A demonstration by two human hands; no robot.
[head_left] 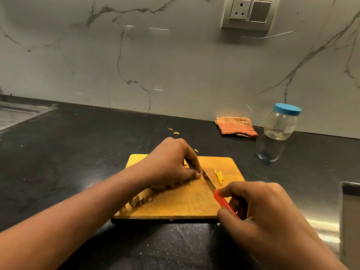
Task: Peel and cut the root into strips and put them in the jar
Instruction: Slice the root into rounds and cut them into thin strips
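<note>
From the head view, the work looks about midway. The left hand (171, 162) is curled down on the wooden cutting board (229, 164), its fingers (194, 173) bunched and pinching a pale yellow piece of root (199, 174) flat against the wood; most of that piece is hidden under the hand. The right hand (259, 207) has its fingers clenched round the red handle of a small knife (222, 200), whose narrow steel blade runs up to touch the root right at the left fingertips.

Just beyond the blade, on the side away from the left fingers, lie a few cut strips (219, 177), thin, straight and bright yellow. Under the left wrist sits a heap of brownish, rough peelings (138, 201), so peeling seems largely done. Small orange scraps (173, 131) are scattered on the dark, speckled, glossy counter (78, 152) past the left knuckles.

The jar (280, 122) stands well beyond the right hand by the marbled wall: clear, rounded plastic, its blue lid on, apparently empty. Beside it lies a folded, striped orange cloth (235, 126). Judging from this, more slicing remains, then opening the jar and filling it.
</note>
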